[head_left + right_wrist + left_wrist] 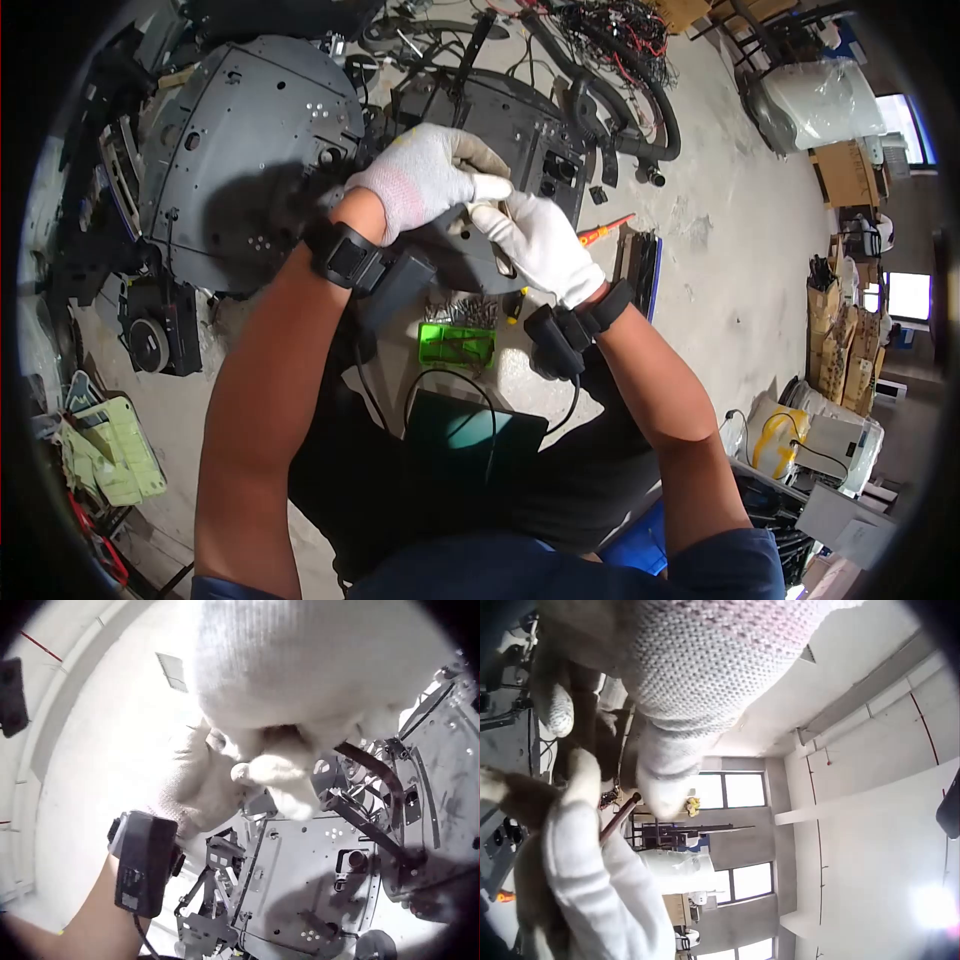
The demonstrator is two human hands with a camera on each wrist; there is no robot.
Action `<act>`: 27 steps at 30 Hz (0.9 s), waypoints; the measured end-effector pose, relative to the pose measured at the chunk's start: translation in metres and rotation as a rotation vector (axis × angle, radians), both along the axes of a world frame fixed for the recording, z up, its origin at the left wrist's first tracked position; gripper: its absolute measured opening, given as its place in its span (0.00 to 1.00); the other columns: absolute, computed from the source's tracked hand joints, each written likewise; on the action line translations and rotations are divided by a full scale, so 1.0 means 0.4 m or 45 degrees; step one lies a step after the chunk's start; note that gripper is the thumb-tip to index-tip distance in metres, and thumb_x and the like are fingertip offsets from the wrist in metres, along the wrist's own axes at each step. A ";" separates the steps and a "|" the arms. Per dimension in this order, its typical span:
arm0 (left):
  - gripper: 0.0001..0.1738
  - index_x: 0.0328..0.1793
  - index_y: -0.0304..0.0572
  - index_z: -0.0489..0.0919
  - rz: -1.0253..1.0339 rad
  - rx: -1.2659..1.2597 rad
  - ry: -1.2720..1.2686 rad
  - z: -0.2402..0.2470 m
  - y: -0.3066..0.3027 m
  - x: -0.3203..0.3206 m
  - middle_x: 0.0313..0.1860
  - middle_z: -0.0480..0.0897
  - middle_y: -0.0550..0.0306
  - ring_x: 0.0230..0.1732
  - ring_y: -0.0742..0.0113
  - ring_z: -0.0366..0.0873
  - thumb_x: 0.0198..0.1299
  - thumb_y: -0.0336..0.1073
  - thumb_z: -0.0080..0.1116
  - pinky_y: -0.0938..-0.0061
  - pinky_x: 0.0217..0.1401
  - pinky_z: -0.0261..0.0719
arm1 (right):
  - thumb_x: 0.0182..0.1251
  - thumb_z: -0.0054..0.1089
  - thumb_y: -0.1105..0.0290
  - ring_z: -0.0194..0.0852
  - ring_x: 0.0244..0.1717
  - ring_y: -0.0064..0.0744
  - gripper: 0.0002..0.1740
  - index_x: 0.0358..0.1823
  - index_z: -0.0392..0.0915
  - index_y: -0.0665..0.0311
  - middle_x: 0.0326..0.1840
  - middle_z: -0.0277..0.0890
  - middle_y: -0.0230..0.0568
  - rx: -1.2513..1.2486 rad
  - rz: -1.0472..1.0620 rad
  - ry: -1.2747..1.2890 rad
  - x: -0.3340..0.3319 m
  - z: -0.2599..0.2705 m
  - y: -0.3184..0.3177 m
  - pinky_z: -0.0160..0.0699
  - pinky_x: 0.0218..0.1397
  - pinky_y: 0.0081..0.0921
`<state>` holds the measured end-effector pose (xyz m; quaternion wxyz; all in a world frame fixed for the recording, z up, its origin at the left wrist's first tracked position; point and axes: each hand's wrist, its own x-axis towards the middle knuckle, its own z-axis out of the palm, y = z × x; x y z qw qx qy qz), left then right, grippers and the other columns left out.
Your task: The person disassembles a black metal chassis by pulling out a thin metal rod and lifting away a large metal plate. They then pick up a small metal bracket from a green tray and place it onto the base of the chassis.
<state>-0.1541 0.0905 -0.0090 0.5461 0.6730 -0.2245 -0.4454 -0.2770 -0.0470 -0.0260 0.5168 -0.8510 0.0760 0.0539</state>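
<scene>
Both hands wear white knit gloves and meet fingertip to fingertip above a dark grey metal panel (470, 250). My left hand (430, 180), with a pinkish cuff, has bent fingers and its thumb close to the right hand's fingers. My right hand (540, 245) curls in from the other side. In the left wrist view a thin, dark reddish rod (620, 819) pokes out between the right hand's fingers, its tip near the left thumb. The gloves hide the rest of it. I cannot tell whether the left fingers grip anything. The right wrist view shows the gloves overlapping.
A large round-edged grey panel (260, 150) lies at the left. An orange screwdriver (606, 230) is on the floor by the right hand. Close to the body stand a green tray (457, 345) and a batch of screws (462, 312). Tangled cables (625, 45) lie at the back.
</scene>
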 end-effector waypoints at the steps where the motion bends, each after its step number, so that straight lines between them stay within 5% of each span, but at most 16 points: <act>1: 0.12 0.43 0.35 0.83 0.004 0.017 -0.095 -0.002 0.000 -0.003 0.36 0.85 0.58 0.38 0.74 0.80 0.54 0.33 0.67 0.80 0.43 0.78 | 0.72 0.50 0.53 0.78 0.21 0.29 0.22 0.40 0.78 0.67 0.19 0.76 0.41 0.052 -0.027 0.068 -0.002 -0.002 0.004 0.72 0.26 0.29; 7: 0.13 0.43 0.39 0.84 0.242 0.064 -0.225 0.021 0.031 0.044 0.30 0.82 0.64 0.29 0.81 0.74 0.56 0.39 0.66 0.85 0.27 0.68 | 0.69 0.58 0.62 0.80 0.30 0.20 0.16 0.50 0.80 0.66 0.30 0.83 0.37 0.029 -0.213 -0.114 -0.024 -0.032 -0.009 0.76 0.37 0.19; 10: 0.13 0.44 0.38 0.84 0.257 0.051 -0.198 0.001 0.048 0.062 0.31 0.82 0.64 0.29 0.81 0.75 0.57 0.39 0.65 0.85 0.28 0.68 | 0.67 0.60 0.68 0.80 0.29 0.19 0.13 0.48 0.80 0.68 0.28 0.83 0.36 0.113 -0.269 -0.215 -0.031 -0.057 -0.011 0.76 0.35 0.19; 12: 0.15 0.46 0.37 0.83 0.347 0.061 -0.477 -0.033 0.057 0.086 0.32 0.83 0.64 0.29 0.80 0.76 0.57 0.39 0.65 0.86 0.28 0.69 | 0.66 0.60 0.70 0.78 0.26 0.19 0.10 0.44 0.81 0.68 0.23 0.80 0.36 0.117 -0.295 -0.346 -0.032 -0.081 -0.014 0.74 0.32 0.19; 13: 0.18 0.42 0.39 0.84 0.465 0.063 -0.425 0.000 0.068 0.088 0.32 0.84 0.60 0.33 0.75 0.79 0.57 0.47 0.64 0.81 0.35 0.74 | 0.66 0.60 0.70 0.78 0.26 0.19 0.10 0.44 0.81 0.68 0.23 0.80 0.36 0.121 -0.284 -0.341 -0.035 -0.111 -0.020 0.74 0.32 0.19; 15: 0.22 0.54 0.39 0.79 0.591 -0.241 -0.200 0.026 0.117 0.119 0.43 0.83 0.58 0.40 0.73 0.78 0.64 0.48 0.56 0.80 0.38 0.73 | 0.67 0.60 0.68 0.78 0.25 0.19 0.08 0.41 0.82 0.65 0.21 0.80 0.35 0.092 -0.351 -0.159 -0.047 -0.158 -0.025 0.73 0.30 0.19; 16: 0.24 0.59 0.41 0.76 0.674 -0.364 -0.163 0.019 0.136 0.142 0.49 0.81 0.56 0.44 0.69 0.78 0.67 0.50 0.51 0.78 0.44 0.73 | 0.67 0.60 0.66 0.77 0.23 0.20 0.08 0.40 0.83 0.62 0.22 0.80 0.34 -0.197 -0.288 0.046 -0.044 -0.150 -0.020 0.72 0.29 0.19; 20: 0.22 0.61 0.37 0.73 0.909 -0.617 0.073 -0.026 0.230 0.223 0.48 0.80 0.56 0.42 0.69 0.79 0.67 0.45 0.51 0.80 0.40 0.75 | 0.66 0.56 0.59 0.77 0.23 0.25 0.14 0.35 0.83 0.61 0.21 0.80 0.36 -0.127 -0.229 0.451 0.010 -0.301 -0.016 0.72 0.30 0.24; 22: 0.18 0.60 0.27 0.71 0.421 -1.308 0.350 -0.058 0.276 0.246 0.53 0.80 0.44 0.54 0.62 0.79 0.65 0.27 0.46 0.72 0.55 0.79 | 0.63 0.57 0.56 0.80 0.26 0.36 0.17 0.32 0.83 0.62 0.23 0.82 0.39 -0.268 -0.161 0.440 0.058 -0.346 -0.003 0.74 0.33 0.30; 23: 0.18 0.60 0.27 0.71 0.433 -1.306 0.352 -0.043 0.281 0.231 0.53 0.80 0.44 0.54 0.62 0.79 0.65 0.27 0.46 0.72 0.55 0.79 | 0.63 0.57 0.56 0.80 0.26 0.36 0.17 0.32 0.83 0.62 0.23 0.82 0.39 -0.267 -0.150 0.447 0.080 -0.373 0.007 0.74 0.33 0.30; 25: 0.20 0.63 0.25 0.68 0.616 -0.430 -0.890 0.016 0.283 0.183 0.54 0.80 0.43 0.52 0.62 0.80 0.67 0.27 0.42 0.73 0.54 0.80 | 0.62 0.56 0.56 0.81 0.28 0.40 0.17 0.32 0.83 0.62 0.25 0.83 0.41 -0.212 -0.144 0.383 0.124 -0.427 0.035 0.75 0.35 0.32; 27: 0.20 0.63 0.26 0.68 0.635 -0.277 -1.173 -0.003 0.294 0.195 0.53 0.80 0.43 0.51 0.62 0.81 0.66 0.27 0.43 0.75 0.52 0.81 | 0.61 0.56 0.57 0.82 0.28 0.38 0.16 0.32 0.83 0.63 0.25 0.83 0.41 -0.282 -0.125 0.376 0.155 -0.490 0.051 0.76 0.36 0.31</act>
